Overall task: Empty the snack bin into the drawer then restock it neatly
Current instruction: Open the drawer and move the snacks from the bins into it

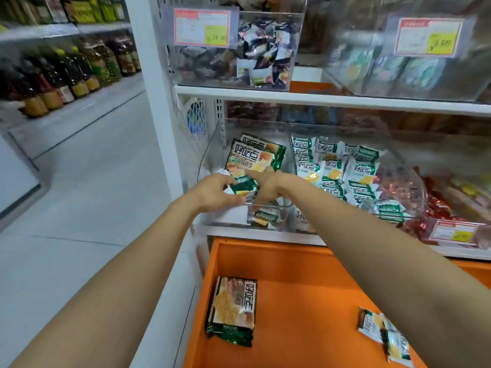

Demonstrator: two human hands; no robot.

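A clear plastic snack bin (228,221) stands on the white shelf, holding large green snack packs (253,155) leaning at its back and a small pack (265,217) at its front. Both my hands reach into it. My left hand (215,192) grips the lower end of a green pack (243,185). My right hand (265,181) touches the same pack, fingers curled over it. Below, the open orange drawer (305,282) holds one large pack (233,309) and small packs (385,333).
To the right, a second clear bin (398,205) is full of small green-and-white packs, with red snacks (438,208) beyond it. Clear bins with price tags (202,27) sit on the shelf above. An aisle floor and shelves of bottles (66,73) lie to the left.
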